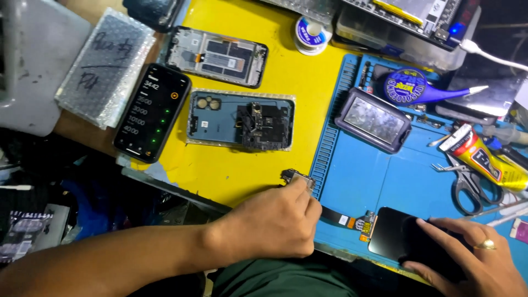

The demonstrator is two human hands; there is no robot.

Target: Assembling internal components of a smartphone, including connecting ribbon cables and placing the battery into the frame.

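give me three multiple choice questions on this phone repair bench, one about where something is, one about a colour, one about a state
1. Where does the scissors lie?
A. on the blue mat, right side
B. on the yellow surface
C. on the bubble wrap pouch

2. What colour is the surface under the open phone back?
A. red
B. yellow
C. white

3. What state is the dark phone on the left in?
A. screen lit
C. folded in half
B. screen dark and cracked

Answers:
1 A, the scissors rests on the blue mat beside a glue tube.
2 B, the opened back sits on the yellow surface.
3 A, its screen shows glowing figures.

The left hand pinches a small part; the right hand rests on a black screen panel.
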